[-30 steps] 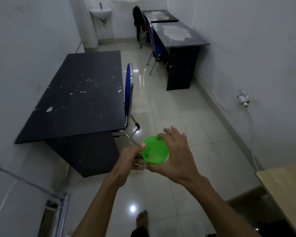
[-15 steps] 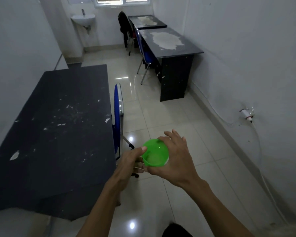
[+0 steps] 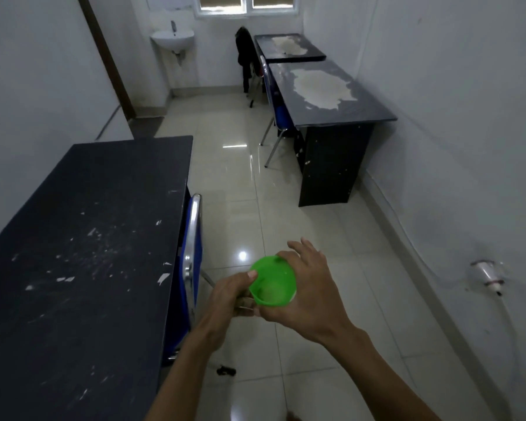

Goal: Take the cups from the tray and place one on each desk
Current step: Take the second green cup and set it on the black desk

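A green cup (image 3: 272, 282) is held in front of me over the floor, mouth up. My right hand (image 3: 312, 294) wraps around its right side. My left hand (image 3: 230, 296) grips its left side, thumb on the rim; what lies under the cup is hidden. A scratched black desk (image 3: 82, 250) fills the left. A second black desk (image 3: 325, 95) with a worn pale patch stands at the right wall, and a third desk (image 3: 289, 47) sits behind it. No tray is in view.
A blue chair (image 3: 192, 268) is tucked against the near desk, close to my left hand. Another blue chair (image 3: 278, 110) stands at the second desk. A washbasin (image 3: 172, 39) hangs on the far wall. Glossy tiled floor (image 3: 255, 192) runs between the desks.
I have walked forward along the aisle; the near desk now fills the left side and the far desks look closer. Both hands keep the same hold on the green cup.
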`<act>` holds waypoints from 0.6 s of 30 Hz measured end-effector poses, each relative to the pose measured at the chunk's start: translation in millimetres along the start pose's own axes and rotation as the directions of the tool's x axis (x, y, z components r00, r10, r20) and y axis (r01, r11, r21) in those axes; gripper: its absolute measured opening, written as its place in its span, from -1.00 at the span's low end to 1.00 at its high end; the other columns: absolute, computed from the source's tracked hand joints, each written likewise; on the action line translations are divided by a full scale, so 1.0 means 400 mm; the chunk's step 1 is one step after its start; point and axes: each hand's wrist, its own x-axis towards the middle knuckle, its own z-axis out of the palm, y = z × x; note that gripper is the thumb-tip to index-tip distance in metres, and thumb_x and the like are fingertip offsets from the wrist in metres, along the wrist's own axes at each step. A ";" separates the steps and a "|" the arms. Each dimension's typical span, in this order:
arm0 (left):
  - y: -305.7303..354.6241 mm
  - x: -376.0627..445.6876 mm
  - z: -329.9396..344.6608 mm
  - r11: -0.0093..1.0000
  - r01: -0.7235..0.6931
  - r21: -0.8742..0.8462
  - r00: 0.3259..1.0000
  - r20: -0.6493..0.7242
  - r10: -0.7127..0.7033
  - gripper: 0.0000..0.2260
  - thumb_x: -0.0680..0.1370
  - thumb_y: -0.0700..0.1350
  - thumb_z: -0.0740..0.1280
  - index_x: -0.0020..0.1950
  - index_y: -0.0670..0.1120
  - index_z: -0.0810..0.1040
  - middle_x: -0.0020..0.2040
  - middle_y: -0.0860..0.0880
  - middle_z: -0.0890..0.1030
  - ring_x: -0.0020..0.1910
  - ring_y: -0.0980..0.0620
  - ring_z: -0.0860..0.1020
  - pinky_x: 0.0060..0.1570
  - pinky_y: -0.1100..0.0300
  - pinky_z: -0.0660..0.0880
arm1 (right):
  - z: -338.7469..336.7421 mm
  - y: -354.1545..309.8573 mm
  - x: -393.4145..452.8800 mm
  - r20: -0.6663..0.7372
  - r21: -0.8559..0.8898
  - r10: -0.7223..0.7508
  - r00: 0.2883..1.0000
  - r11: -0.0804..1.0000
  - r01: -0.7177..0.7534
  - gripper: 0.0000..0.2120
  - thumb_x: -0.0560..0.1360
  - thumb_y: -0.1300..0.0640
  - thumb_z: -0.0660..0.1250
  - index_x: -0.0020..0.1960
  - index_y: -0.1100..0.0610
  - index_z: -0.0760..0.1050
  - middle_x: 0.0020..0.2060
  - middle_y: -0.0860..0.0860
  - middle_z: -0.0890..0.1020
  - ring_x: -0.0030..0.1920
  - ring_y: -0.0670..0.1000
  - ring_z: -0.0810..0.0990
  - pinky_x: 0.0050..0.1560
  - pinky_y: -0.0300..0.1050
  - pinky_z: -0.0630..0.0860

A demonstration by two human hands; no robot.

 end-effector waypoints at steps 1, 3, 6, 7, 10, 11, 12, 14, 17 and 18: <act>0.013 0.031 0.008 1.000 -0.002 0.008 1.000 -0.003 0.002 -0.34 0.25 0.31 0.34 0.11 -0.17 0.62 0.06 -0.37 0.62 -0.05 -0.26 0.63 -0.12 0.01 0.59 | -0.007 0.016 0.035 0.008 -0.009 -0.003 1.000 1.000 0.003 -0.12 0.12 -0.39 0.34 0.33 0.03 0.38 0.44 0.05 0.32 0.53 0.04 0.08 0.51 0.15 0.06; 0.037 0.091 0.019 1.000 -0.012 0.000 1.000 -0.007 0.012 -0.35 0.27 0.31 0.33 0.11 -0.19 0.62 0.03 -0.35 0.64 -0.09 -0.22 0.64 -0.15 0.03 0.58 | -0.017 0.048 0.100 0.023 -0.006 -0.005 1.000 1.000 0.006 -0.11 0.11 -0.39 0.34 0.33 0.04 0.38 0.44 0.05 0.32 0.52 0.05 0.08 0.51 0.16 0.07; 0.070 0.190 0.026 1.000 -0.013 -0.015 1.000 -0.019 0.013 -0.34 0.29 0.30 0.31 0.12 -0.20 0.61 -0.03 -0.30 0.66 -0.19 -0.14 0.66 -0.22 0.08 0.57 | -0.020 0.091 0.203 0.043 0.002 -0.013 0.999 1.000 0.013 -0.11 0.11 -0.39 0.34 0.34 0.04 0.38 0.45 0.04 0.31 0.52 0.04 0.08 0.51 0.16 0.08; 0.078 0.224 0.025 1.000 -0.006 -0.012 1.000 -0.026 0.005 -0.35 0.29 0.31 0.31 0.13 -0.19 0.61 -0.02 -0.30 0.67 -0.17 -0.19 0.66 -0.20 0.04 0.59 | -0.015 0.107 0.239 0.048 -0.002 -0.016 0.999 1.000 0.016 -0.10 0.11 -0.40 0.34 0.34 0.04 0.38 0.45 0.04 0.31 0.52 0.04 0.08 0.51 0.15 0.07; 0.106 0.337 0.007 1.000 0.007 0.003 0.999 -0.034 -0.007 -0.35 0.29 0.32 0.30 0.15 -0.14 0.60 0.01 -0.28 0.67 -0.08 -0.24 0.66 -0.06 -0.06 0.61 | 0.006 0.150 0.357 0.070 -0.004 -0.019 0.997 1.000 0.019 -0.11 0.11 -0.38 0.37 0.34 0.04 0.37 0.45 0.04 0.30 0.52 0.03 0.07 0.51 0.16 0.07; 0.118 0.378 -0.002 1.000 -0.004 0.008 1.000 -0.031 0.004 -0.35 0.30 0.33 0.29 0.15 -0.15 0.60 -0.01 -0.27 0.68 -0.12 -0.19 0.67 -0.09 -0.02 0.61 | 0.015 0.162 0.402 0.071 -0.004 -0.023 0.997 1.000 0.024 -0.11 0.11 -0.36 0.39 0.34 0.05 0.38 0.45 0.05 0.30 0.52 0.04 0.08 0.50 0.19 0.10; 0.133 0.420 -0.012 1.000 -0.015 0.011 0.999 -0.032 0.015 -0.34 0.30 0.33 0.28 0.15 -0.15 0.60 -0.03 -0.26 0.68 -0.16 -0.13 0.67 -0.13 0.03 0.60 | 0.024 0.171 0.448 0.071 -0.003 -0.030 0.997 1.000 0.030 -0.12 0.12 -0.34 0.42 0.34 0.05 0.38 0.45 0.05 0.31 0.52 0.04 0.08 0.48 0.20 0.13; 0.166 0.505 -0.036 0.999 -0.033 -0.005 0.998 -0.051 0.032 -0.34 0.30 0.33 0.27 0.14 -0.16 0.60 -0.02 -0.28 0.67 -0.19 -0.09 0.66 -0.17 0.09 0.58 | 0.042 0.185 0.546 0.081 0.001 -0.037 0.996 0.999 0.037 -0.13 0.12 -0.31 0.45 0.33 0.06 0.39 0.45 0.05 0.31 0.52 0.05 0.08 0.46 0.22 0.16; 0.224 0.625 -0.077 0.998 -0.046 -0.032 0.996 -0.075 0.043 -0.36 0.30 0.31 0.29 0.12 -0.15 0.61 -0.02 -0.28 0.67 -0.18 -0.10 0.67 -0.21 0.13 0.58 | 0.064 0.196 0.693 0.093 -0.002 -0.042 0.995 0.999 0.043 -0.14 0.13 -0.27 0.49 0.34 0.04 0.38 0.46 0.04 0.30 0.52 0.04 0.07 0.47 0.22 0.16; 0.245 0.661 -0.092 0.998 -0.049 -0.037 0.996 -0.079 0.046 -0.38 0.29 0.31 0.29 0.10 -0.15 0.62 -0.03 -0.27 0.68 -0.18 -0.10 0.67 -0.23 0.15 0.58 | 0.071 0.196 0.741 0.098 -0.007 -0.046 0.994 0.999 0.047 -0.14 0.13 -0.27 0.50 0.34 0.03 0.38 0.46 0.03 0.30 0.52 0.03 0.07 0.47 0.22 0.16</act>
